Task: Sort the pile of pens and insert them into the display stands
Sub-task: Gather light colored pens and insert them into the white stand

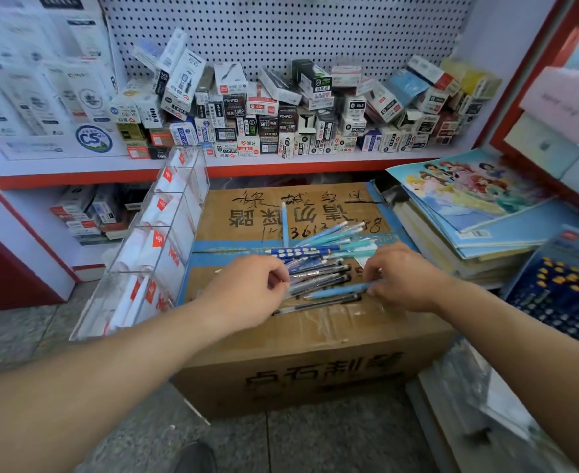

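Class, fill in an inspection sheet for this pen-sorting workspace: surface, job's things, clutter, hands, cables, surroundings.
Surface: top of a taped cardboard box that stands on the floor.
Job's things: pile of pens lying mixed on the box; clear display stand tilted at the box's left side, with white inserts in its compartments.
Clutter: one stray pen lies apart beyond the pile.
Hands: left hand grips the ends of the dark pens; right hand pinches a light-blue pen.
Cables: nothing seen.
Surroundings: small stationery boxes heaped on a shelf below a pegboard; stack of books at right.
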`<move>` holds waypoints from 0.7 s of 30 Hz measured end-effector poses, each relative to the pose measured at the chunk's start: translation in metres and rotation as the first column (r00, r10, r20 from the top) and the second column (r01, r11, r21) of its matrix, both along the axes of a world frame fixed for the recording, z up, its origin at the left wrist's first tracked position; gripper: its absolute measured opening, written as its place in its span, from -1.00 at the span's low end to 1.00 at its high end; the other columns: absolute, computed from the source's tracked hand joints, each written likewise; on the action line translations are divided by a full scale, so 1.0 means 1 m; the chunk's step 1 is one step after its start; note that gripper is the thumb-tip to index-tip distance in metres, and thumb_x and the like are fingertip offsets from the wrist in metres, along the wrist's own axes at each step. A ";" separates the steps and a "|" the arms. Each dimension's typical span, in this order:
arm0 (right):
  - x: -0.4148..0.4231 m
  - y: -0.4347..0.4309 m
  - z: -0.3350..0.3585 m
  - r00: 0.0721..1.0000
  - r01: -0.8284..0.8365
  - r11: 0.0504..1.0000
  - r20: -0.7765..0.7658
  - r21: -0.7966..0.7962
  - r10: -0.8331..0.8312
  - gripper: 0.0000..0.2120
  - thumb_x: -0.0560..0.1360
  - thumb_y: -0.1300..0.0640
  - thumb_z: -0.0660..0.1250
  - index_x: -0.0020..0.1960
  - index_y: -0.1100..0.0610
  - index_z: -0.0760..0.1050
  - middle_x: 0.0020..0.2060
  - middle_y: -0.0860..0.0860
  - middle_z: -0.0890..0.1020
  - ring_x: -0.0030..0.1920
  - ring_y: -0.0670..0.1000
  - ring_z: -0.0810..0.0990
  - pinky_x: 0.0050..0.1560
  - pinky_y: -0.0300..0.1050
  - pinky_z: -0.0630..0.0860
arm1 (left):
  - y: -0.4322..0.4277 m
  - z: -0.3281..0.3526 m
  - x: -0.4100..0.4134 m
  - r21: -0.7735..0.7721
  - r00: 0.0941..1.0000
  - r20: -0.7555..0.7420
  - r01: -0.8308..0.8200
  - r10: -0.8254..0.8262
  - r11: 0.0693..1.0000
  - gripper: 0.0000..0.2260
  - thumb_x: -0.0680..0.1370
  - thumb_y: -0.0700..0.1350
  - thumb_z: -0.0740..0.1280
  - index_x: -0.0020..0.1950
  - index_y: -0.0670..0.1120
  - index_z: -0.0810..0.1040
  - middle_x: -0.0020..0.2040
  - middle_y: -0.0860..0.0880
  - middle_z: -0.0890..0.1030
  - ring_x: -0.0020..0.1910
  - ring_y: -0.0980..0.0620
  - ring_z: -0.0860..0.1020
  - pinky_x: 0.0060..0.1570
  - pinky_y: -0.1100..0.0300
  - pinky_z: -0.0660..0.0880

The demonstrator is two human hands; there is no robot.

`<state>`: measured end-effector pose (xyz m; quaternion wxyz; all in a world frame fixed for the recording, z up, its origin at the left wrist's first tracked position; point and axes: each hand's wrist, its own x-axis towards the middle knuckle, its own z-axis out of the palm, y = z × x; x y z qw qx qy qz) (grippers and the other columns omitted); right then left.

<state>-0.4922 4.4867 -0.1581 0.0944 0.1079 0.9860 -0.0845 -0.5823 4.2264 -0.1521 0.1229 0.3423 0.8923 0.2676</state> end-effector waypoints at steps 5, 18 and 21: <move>0.022 -0.012 0.033 0.970 0.088 0.883 -0.160 -0.461 -0.181 -0.93 0.50 0.11 0.50 -0.09 -0.02 0.63 -0.21 -0.12 0.64 -0.29 -0.25 0.58 -0.31 -0.40 0.41 | 0.014 0.013 0.015 0.107 1.000 -0.009 -0.007 0.008 0.994 -0.74 0.61 -0.05 0.38 0.30 0.04 0.63 0.16 0.14 0.65 0.14 0.17 0.58 0.23 0.11 0.53; 0.016 -0.021 0.025 0.907 0.101 0.770 -0.259 -0.630 -0.331 -0.77 0.50 0.09 0.51 0.13 0.01 0.60 -0.18 -0.03 0.71 -0.16 -0.08 0.68 -0.06 -0.15 0.65 | 0.014 0.003 0.016 0.169 0.876 0.482 -0.072 -0.019 0.983 -0.94 0.58 -0.18 0.42 0.05 -0.11 0.62 -0.15 -0.02 0.75 -0.14 0.07 0.73 -0.05 0.03 0.66; 0.001 0.010 0.005 0.892 0.249 0.889 -0.267 -0.383 -0.365 -0.78 0.58 0.08 0.42 0.22 0.05 0.61 0.03 -0.04 0.68 0.00 -0.05 0.63 0.08 -0.10 0.59 | 0.014 0.001 0.012 0.207 0.765 0.643 -0.227 0.042 0.952 -0.93 0.60 -0.23 0.39 0.06 -0.16 0.61 -0.10 -0.09 0.74 -0.12 0.01 0.73 -0.15 0.15 0.66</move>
